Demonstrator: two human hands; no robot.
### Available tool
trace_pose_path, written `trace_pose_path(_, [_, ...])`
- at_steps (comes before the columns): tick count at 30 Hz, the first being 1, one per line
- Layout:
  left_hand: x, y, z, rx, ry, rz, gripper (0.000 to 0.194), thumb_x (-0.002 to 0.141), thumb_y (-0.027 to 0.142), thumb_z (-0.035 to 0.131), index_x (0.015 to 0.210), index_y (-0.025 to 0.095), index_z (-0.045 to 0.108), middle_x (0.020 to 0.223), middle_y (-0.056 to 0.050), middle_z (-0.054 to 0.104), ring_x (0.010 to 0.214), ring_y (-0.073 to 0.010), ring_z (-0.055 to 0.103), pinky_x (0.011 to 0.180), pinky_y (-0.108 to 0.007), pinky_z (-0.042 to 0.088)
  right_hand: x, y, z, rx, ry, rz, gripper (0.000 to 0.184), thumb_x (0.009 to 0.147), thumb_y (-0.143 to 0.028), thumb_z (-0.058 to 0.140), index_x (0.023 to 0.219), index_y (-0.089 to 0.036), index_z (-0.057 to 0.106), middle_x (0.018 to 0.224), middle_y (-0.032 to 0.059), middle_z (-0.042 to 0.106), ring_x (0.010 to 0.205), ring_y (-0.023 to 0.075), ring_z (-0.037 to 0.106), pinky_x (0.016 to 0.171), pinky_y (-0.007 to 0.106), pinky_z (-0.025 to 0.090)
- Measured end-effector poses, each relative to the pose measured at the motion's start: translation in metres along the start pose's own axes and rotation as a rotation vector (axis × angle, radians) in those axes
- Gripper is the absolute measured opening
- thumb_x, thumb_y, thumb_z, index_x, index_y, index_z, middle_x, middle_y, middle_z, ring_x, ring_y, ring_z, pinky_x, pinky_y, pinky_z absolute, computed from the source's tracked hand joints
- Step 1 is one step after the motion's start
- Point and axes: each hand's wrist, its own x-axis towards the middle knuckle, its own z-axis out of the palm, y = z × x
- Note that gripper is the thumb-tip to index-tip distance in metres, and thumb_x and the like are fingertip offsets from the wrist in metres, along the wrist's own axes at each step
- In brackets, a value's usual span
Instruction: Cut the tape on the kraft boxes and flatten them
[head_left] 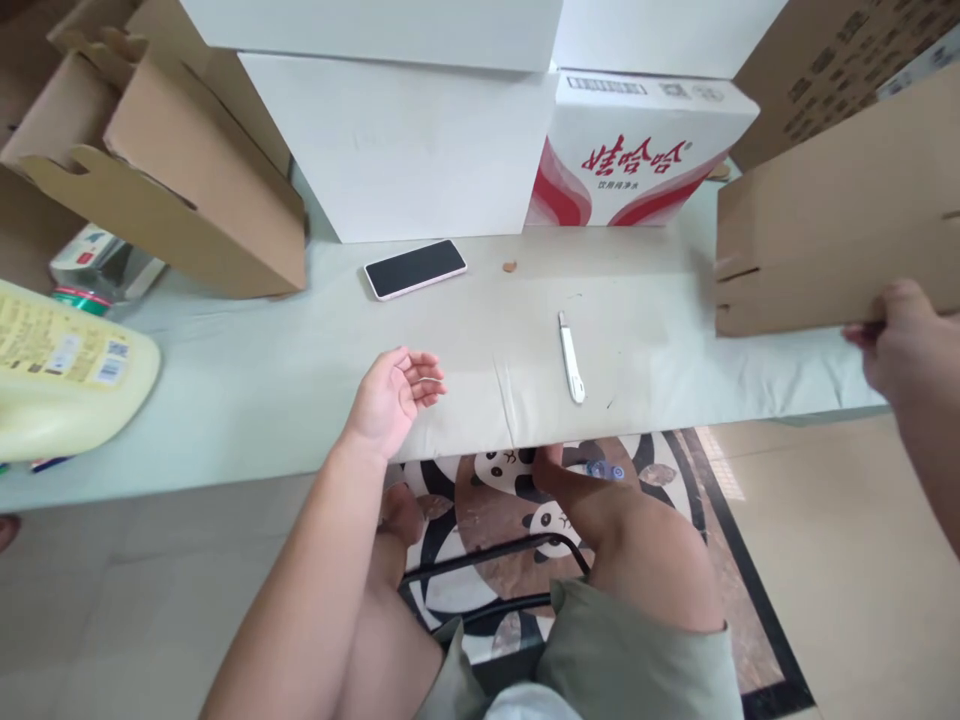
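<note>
At the right, my right hand [904,335] pinches the lower edge of a brown cardboard box [825,230], thumb on its near face and fingers beneath. The box stands tilted at the table's right side, with slots cut near its left edge. My left hand [394,395] hovers at the table's front edge, palm turned inward, fingers loosely curled and holding nothing. A white utility knife [571,360] lies on the table between my hands. Beyond my left hand rests a phone [415,269] with a dark screen.
White boxes [405,150] and a red-and-white carton [637,155] line the back of the table [240,400]. Cut cardboard [195,150], a clear bottle [112,270] and a pale yellow jug [75,380] stand at the left. A brown scrap [510,267] lies near the phone.
</note>
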Motion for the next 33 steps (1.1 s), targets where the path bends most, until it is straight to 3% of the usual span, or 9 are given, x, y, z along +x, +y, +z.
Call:
trace_pose_path(3, [0.002,0.004,0.002,-0.006,0.023,-0.034,0.032,0.078,0.045,0.057,0.078,0.015,0.066,0.071,-0.005,0.066,0.059,-0.0144,0.064,0.056,-0.024,0.051,0.056,-0.001,0.050,-0.329,-0.173,0.058,0.040,0.094,-0.004,0.048,0.058,-0.020,0.055,0.072,-0.0039,0.068,0.059,0.0020,0.061,0.065,0.024,0.054])
trace_pose_path(6, [0.002,0.009,0.002,-0.043,0.062,-0.056,0.032,0.079,0.045,0.056,0.075,0.015,0.067,0.070,-0.005,0.066,0.059,-0.0146,0.063,0.057,-0.025,0.051,0.061,0.016,0.078,-0.438,-0.264,0.240,0.013,0.099,-0.022,0.061,0.095,-0.017,0.072,0.107,0.0088,0.073,0.095,0.0126,0.072,0.085,0.031,0.059])
trace_pose_path(8, [0.001,0.013,0.001,-0.060,0.067,-0.049,0.033,0.079,0.045,0.055,0.075,0.015,0.067,0.069,-0.005,0.066,0.059,-0.0146,0.062,0.058,-0.026,0.051,0.040,0.034,0.083,-0.490,-0.259,0.301,0.009,0.094,-0.021,0.069,0.103,-0.017,0.070,0.105,0.0121,0.072,0.095,0.0186,0.072,0.080,0.033,0.059])
trace_pose_path(12, [-0.003,0.016,-0.008,-0.084,0.018,-0.015,0.034,0.081,0.046,0.055,0.076,0.015,0.068,0.069,-0.006,0.066,0.059,-0.0154,0.061,0.058,-0.027,0.051,-0.017,0.052,0.087,-0.570,-0.310,0.333,0.019,0.090,-0.003,0.064,0.075,-0.014,0.064,0.075,0.0127,0.070,0.070,0.0163,0.069,0.069,0.034,0.054])
trace_pose_path(18, [-0.021,0.023,-0.024,-0.186,0.051,0.026,0.033,0.080,0.044,0.052,0.073,0.014,0.066,0.065,-0.003,0.062,0.055,-0.0129,0.059,0.056,-0.024,0.048,-0.102,0.021,0.135,-0.689,-0.580,0.260,0.013,0.092,-0.008,0.061,0.083,-0.016,0.066,0.088,0.0105,0.072,0.078,0.0129,0.070,0.084,0.032,0.055])
trace_pose_path(24, [-0.035,0.035,-0.046,-0.339,0.132,0.128,0.030,0.081,0.043,0.052,0.071,0.017,0.063,0.062,0.000,0.059,0.052,-0.0096,0.056,0.055,-0.021,0.043,-0.215,0.002,0.243,-0.806,-0.989,-0.038,0.011,0.090,-0.017,0.064,0.100,-0.020,0.068,0.096,0.0068,0.073,0.088,0.0172,0.069,0.091,0.038,0.056])
trace_pose_path(28, [-0.038,0.038,-0.060,-0.360,0.158,0.168,0.030,0.083,0.044,0.053,0.073,0.017,0.063,0.064,0.001,0.061,0.054,-0.0099,0.057,0.059,-0.023,0.044,-0.308,-0.006,0.320,-0.785,-1.281,-0.480,0.036,0.084,-0.020,0.069,0.119,-0.025,0.066,0.115,0.0066,0.073,0.092,0.0212,0.071,0.091,0.043,0.059])
trace_pose_path(30, [-0.039,0.038,-0.065,-0.349,0.151,0.190,0.029,0.084,0.042,0.053,0.073,0.018,0.063,0.065,0.000,0.061,0.055,-0.0105,0.057,0.061,-0.024,0.044,-0.357,-0.012,0.355,-0.664,-1.394,-0.774,0.039,0.081,-0.018,0.071,0.118,-0.027,0.065,0.134,0.0066,0.066,0.100,0.0226,0.072,0.096,0.043,0.059])
trace_pose_path(33, [-0.040,0.038,-0.070,-0.344,0.132,0.218,0.028,0.085,0.039,0.051,0.070,0.018,0.062,0.063,0.000,0.061,0.054,-0.0107,0.056,0.060,-0.025,0.042,-0.417,-0.021,0.405,-0.604,-1.473,-1.007,0.031,0.080,-0.018,0.074,0.107,-0.031,0.066,0.164,-0.0003,0.041,0.112,0.0246,0.071,0.094,0.043,0.062])
